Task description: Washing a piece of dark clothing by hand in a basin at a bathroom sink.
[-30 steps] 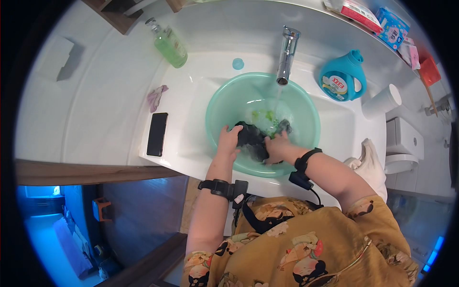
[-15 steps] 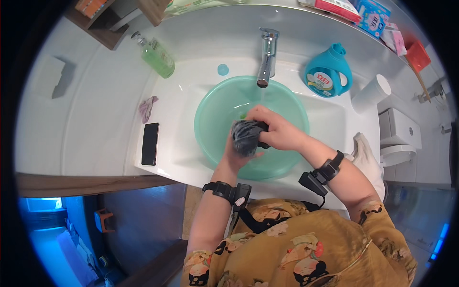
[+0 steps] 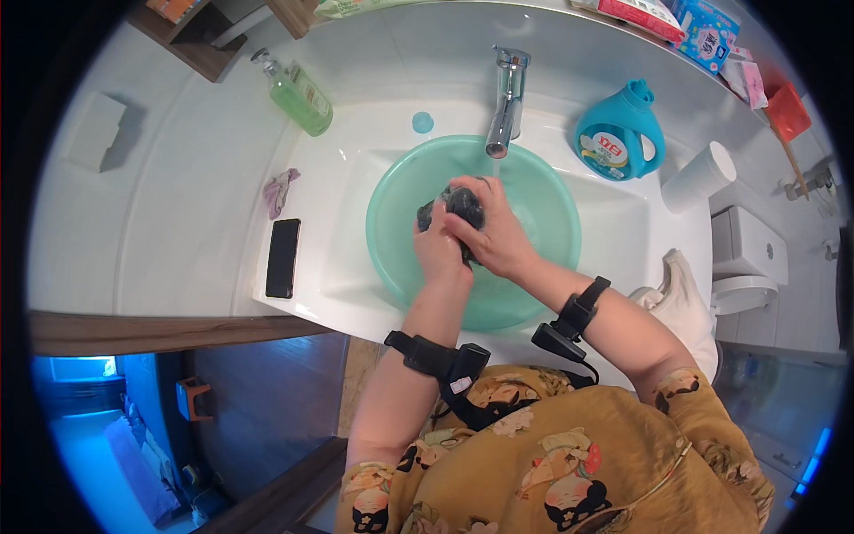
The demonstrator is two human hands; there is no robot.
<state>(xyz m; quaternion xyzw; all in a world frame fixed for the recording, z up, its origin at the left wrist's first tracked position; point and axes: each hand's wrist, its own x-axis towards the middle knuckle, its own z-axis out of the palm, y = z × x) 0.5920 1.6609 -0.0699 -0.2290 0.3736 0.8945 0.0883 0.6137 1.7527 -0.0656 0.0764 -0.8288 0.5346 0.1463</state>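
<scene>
Sink (image 3: 345, 258): white, broad, slightly bent by the lens. Basin (image 3: 396, 191): pale green, round, sits in the sink under the tap (image 3: 507, 105). Blue jug (image 3: 642, 118) stands upright on the rim, right of the tap; white cloth (image 3: 683, 303) hangs over the sink's right edge.

Right hand (image 3: 500, 233): over the basin, below the spout. Fingers curled over the top of the black cloth (image 3: 469, 206), thumb pressed on its near side, so the cloth is pinched between. Left hand (image 3: 439, 254): beside the right, cupping the cloth from the left, thumb up along it; other fingers mostly hidden, cannot tell if spread or together. Cloth bunched small, dark and shiny, held between both hands above the basin. Faint thin stream below the spout.

White cylinder (image 3: 698, 180) near the jug. Green bottle (image 3: 301, 102) at the far left corner. Phone (image 3: 282, 258) flat on the left ledge, screen dark; pink rag (image 3: 279, 192) crumpled just beyond it. Smallest: blue cap (image 3: 422, 122), left of the tap.
</scene>
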